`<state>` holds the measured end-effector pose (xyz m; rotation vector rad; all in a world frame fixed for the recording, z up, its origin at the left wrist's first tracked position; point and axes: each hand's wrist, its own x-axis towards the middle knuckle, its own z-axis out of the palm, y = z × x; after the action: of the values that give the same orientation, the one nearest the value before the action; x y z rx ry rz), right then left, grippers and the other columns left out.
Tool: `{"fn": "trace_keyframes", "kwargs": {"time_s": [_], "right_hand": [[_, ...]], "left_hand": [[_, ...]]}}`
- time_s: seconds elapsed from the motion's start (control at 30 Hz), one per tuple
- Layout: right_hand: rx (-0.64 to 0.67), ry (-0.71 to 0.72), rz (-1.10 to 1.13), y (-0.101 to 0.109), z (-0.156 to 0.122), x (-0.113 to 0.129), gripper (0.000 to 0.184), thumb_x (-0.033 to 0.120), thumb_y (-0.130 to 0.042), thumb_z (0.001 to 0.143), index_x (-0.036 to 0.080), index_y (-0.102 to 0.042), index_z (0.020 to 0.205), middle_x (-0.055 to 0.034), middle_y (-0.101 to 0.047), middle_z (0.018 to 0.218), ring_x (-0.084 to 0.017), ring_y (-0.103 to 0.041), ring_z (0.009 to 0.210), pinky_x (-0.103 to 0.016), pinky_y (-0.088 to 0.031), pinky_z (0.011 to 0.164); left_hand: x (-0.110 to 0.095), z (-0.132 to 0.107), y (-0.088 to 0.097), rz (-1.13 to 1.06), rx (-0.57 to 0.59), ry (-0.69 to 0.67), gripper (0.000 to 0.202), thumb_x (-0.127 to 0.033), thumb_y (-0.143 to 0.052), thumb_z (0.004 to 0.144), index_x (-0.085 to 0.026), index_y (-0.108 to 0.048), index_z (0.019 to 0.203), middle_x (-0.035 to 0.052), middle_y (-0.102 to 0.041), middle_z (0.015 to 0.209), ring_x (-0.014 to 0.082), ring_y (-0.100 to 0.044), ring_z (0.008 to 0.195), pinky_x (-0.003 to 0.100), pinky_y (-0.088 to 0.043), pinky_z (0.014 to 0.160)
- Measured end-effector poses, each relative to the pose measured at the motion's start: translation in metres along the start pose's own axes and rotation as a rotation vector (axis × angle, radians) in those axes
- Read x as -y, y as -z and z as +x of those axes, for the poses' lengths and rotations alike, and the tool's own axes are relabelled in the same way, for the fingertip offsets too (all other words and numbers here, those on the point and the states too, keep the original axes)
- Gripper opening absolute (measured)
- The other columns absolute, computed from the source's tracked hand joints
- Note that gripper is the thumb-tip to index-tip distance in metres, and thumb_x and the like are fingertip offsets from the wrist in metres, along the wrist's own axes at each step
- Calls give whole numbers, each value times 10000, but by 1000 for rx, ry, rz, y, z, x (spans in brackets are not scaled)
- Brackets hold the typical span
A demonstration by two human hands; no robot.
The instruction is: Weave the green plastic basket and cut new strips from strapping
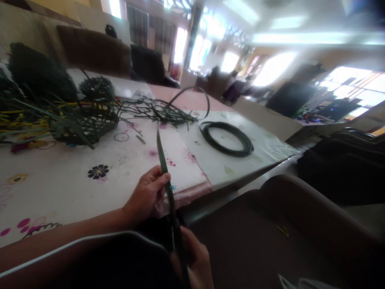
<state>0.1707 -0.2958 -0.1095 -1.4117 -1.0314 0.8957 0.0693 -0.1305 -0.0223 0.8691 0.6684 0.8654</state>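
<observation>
My left hand (150, 188) pinches a flat dark green strip (161, 150) between thumb and fingers. The strip's narrow end points up over the table edge, and its other end runs down toward my lap. Lower down, my right hand (195, 257) is closed around a long dark piece in line with the strip. Blur and shadow hide whether that piece is the strip itself or a tool. Beyond my hands lie a coil of dark green strip (228, 139) and a tangle of loose cut strips (168, 112). A partly woven green basket (87, 124) sits to the left.
A flowered plastic cloth (120, 192) covers the table. More dark green woven pieces (39, 76) stand at the far left, with yellow strips (18, 120) near them. A brown chair (240, 233) is at the right, and a white cable (90, 239) crosses over my left arm.
</observation>
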Motion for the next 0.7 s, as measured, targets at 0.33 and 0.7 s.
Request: {"fn": "trace_keyframes", "kwargs": {"time_s": [0.33,0.7], "right_hand": [[-20,-22,-10,-1,-5,-5,452,453,-698,756,164,-676,1103,-49,-683,761,-148,-599,606,-214,-493,559],[-12,-9,-34,2,-2,-1,448,412,-699,754,161,-664,1124,-57,-690,788,-168,-632,654,-232,-523,619]], "left_hand": [[-6,7,2,-31,-61,16,221,-279,-678,823,-178,-489,768,-96,-383,456,22,-291,342,123,-239,329],[3,1,4,75,21,-45,182,-316,-668,844,-184,-543,847,-86,-401,479,35,-328,375,139,-285,355]]}}
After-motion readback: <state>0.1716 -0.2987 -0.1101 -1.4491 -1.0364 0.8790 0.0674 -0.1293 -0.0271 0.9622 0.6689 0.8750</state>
